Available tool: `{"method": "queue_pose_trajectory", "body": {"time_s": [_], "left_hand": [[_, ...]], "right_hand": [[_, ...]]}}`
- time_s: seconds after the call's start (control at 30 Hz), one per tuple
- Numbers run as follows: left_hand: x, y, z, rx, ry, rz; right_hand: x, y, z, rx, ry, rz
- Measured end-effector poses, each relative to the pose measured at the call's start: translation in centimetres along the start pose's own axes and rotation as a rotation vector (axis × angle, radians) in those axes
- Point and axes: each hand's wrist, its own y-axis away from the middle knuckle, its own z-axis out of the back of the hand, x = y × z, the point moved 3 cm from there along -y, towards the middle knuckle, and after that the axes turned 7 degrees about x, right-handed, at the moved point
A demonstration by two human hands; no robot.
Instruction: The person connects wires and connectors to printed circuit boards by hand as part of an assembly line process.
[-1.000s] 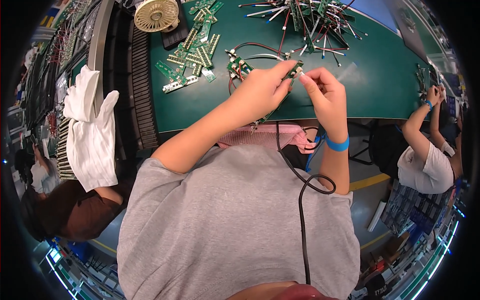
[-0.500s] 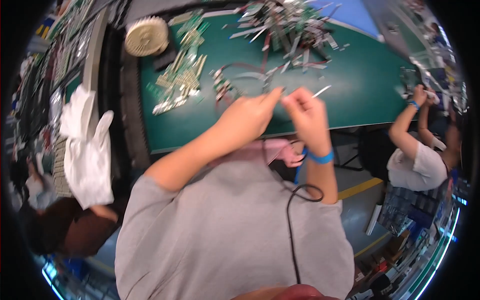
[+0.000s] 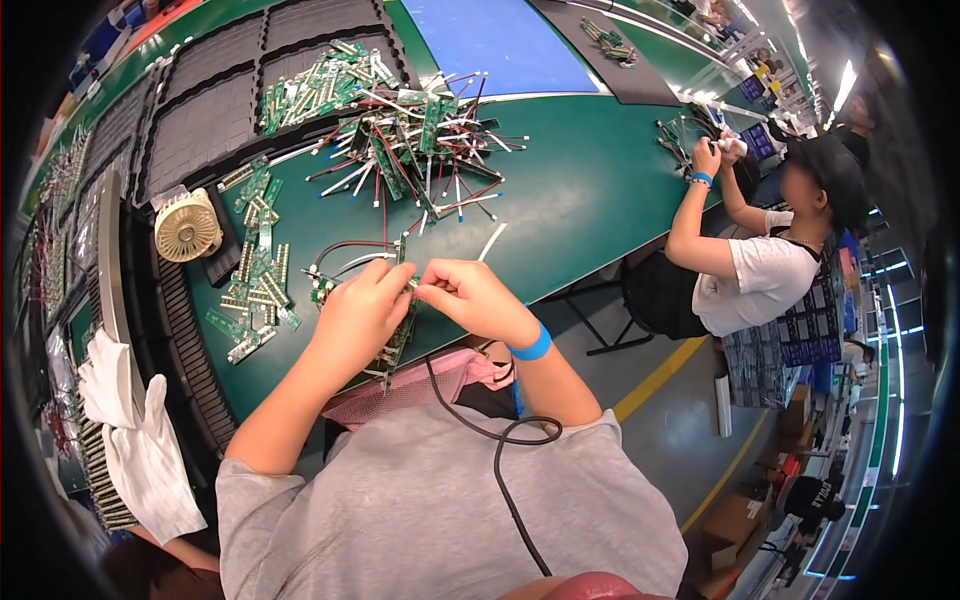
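My left hand is closed on a narrow green circuit board, which hangs tilted over the table's near edge. Red, black and white wires run out beyond that hand to a small board part beside it. My right hand, with a blue wristband, pinches thumb against finger at the board's right side. What lies in that pinch is hidden by the fingers. Just beyond the right knuckles is a white strip; whether it is held or lies on the table I cannot tell.
A heap of wired circuit boards lies farther back on the green table. Bare boards and a cream fan are at left, with black trays behind. White gloves hang nearby. Another person works at right.
The view has swung, so the table and my hands sit farther left in it. My hands were blurred close together before; now the board shows clearly between them.
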Motion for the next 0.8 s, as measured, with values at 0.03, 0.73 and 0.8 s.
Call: {"method": "queue_pose_trajectory", "body": {"time_s": [0.03,0.73,0.8], "left_hand": [[0.2,0.1,0.0,0.066,-0.081,0.022],[0.6,-0.7,-1.3,-0.060,-0.234,-0.152],[0.7,-0.5,-1.1,-0.049,-0.148,-0.127]], "right_hand": [[0.3,0.0,0.0,0.004,-0.003,0.002],[1.8,-0.8,-0.7,-0.236,0.510,0.176],[1.6,-0.4,-0.7,-0.273,0.472,0.233]]}}
